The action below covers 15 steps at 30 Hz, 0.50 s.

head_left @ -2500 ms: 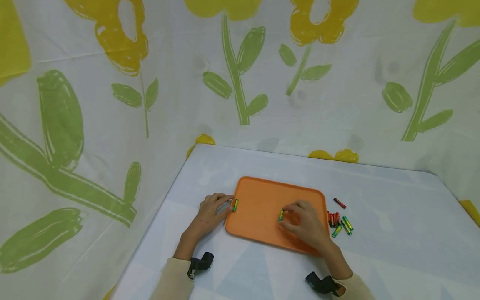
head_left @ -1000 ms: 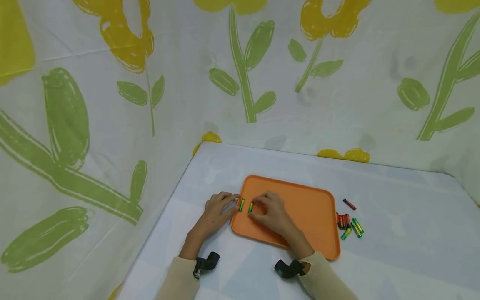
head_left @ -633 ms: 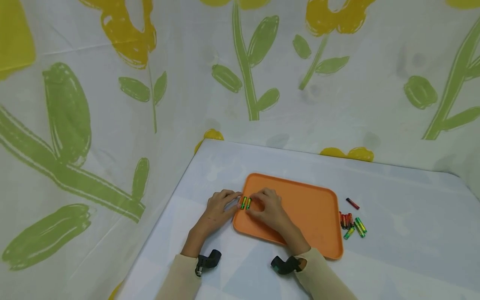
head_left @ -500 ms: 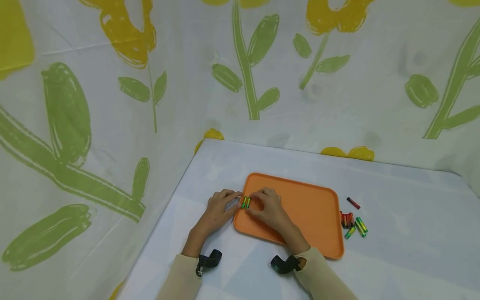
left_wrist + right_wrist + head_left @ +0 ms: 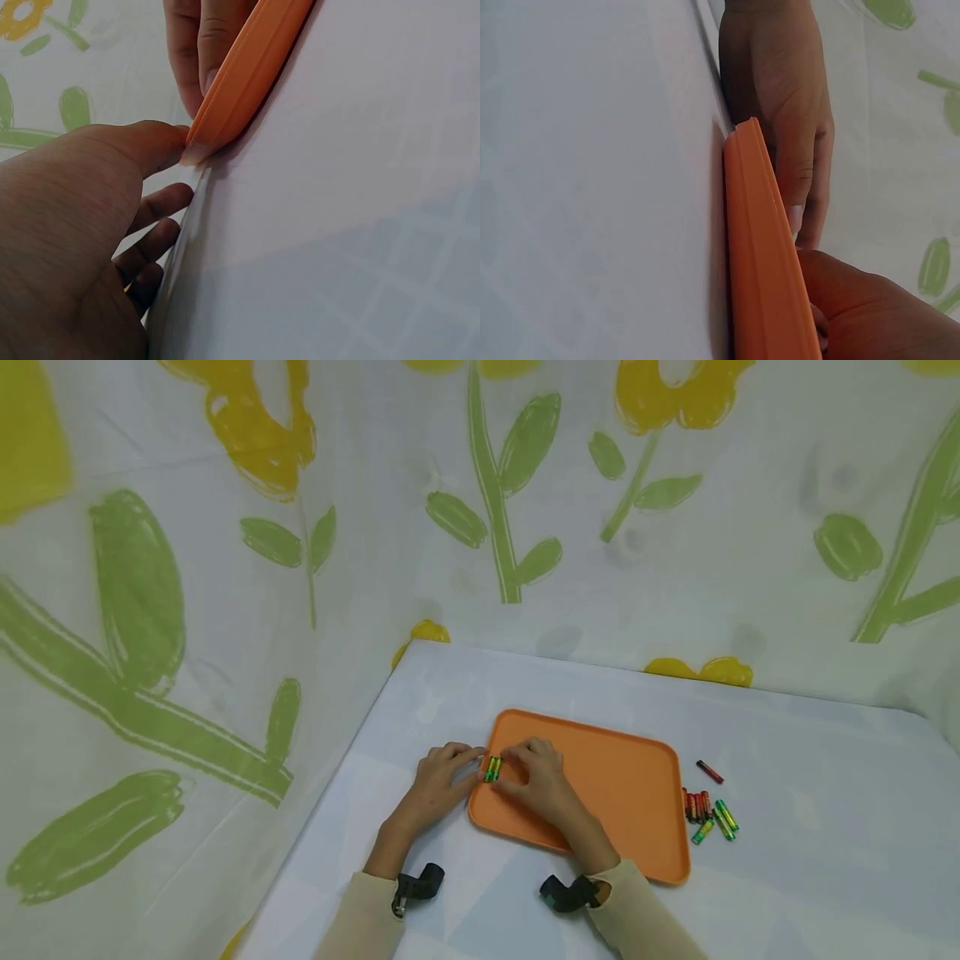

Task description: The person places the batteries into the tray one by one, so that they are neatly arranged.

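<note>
Two green-and-yellow batteries [image 5: 492, 769] lie side by side at the left end of an orange tray [image 5: 600, 793]. With thumb and index finger, my right hand [image 5: 542, 781] pinches the right-hand battery by its ends. My left hand [image 5: 438, 781] reaches over the tray's left rim, thumb and index finger curved about the left-hand battery. In the left wrist view, the tray wall [image 5: 240, 82] hides the left thumb's tip and both batteries. The right wrist view shows the left hand [image 5: 780, 97] beyond the tray wall [image 5: 761, 247], the right hand [image 5: 870, 307] close to it.
Right of the tray lie several red batteries [image 5: 697, 807] and a few green-and-yellow batteries [image 5: 724, 818]. One red battery [image 5: 709, 771] lies apart, farther back. A pale patterned cloth covers the table [image 5: 810, 827]; a flower-print curtain [image 5: 360, 510] hangs behind and at left.
My right hand has carried its battery leftward across the tray until it sits against the other one. The left hand has stayed at the left rim. The head view has shifted slightly.
</note>
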{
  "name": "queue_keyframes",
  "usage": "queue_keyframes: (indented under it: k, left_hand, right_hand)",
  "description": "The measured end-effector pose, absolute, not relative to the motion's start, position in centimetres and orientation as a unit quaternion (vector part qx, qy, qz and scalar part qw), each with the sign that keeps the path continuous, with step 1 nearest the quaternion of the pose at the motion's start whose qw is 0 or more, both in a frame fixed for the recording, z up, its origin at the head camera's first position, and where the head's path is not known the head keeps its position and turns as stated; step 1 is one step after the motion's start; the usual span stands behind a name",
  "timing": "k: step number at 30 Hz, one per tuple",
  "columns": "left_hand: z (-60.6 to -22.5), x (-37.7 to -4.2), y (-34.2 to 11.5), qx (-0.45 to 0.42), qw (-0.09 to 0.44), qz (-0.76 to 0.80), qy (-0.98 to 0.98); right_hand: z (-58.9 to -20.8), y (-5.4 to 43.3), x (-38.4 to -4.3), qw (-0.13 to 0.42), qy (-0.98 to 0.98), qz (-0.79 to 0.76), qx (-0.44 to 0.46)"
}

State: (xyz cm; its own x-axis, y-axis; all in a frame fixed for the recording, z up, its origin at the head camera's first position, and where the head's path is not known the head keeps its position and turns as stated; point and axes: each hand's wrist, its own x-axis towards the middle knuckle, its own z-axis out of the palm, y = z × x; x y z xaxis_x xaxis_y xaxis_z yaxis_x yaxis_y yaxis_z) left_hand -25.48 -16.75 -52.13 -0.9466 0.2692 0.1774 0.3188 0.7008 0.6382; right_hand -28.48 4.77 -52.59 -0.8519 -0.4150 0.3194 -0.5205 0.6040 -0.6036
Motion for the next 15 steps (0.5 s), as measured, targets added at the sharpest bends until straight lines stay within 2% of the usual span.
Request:
queue_keyframes:
  k: [5,15]
  left_hand:
    - [-52.9,-25.4,-16.5,-0.159,0.023,-0.337,-0.928]
    - [-52.3,-25.5,-16.6,-0.153,0.026,-0.354,-0.922]
  right_hand:
    - [-52.3,5.4,-27.4,0.071,-0.893,0.362,0.258]
    - [-49.1,7.1,-24.9,0.111,-0.887,0.335,0.296]
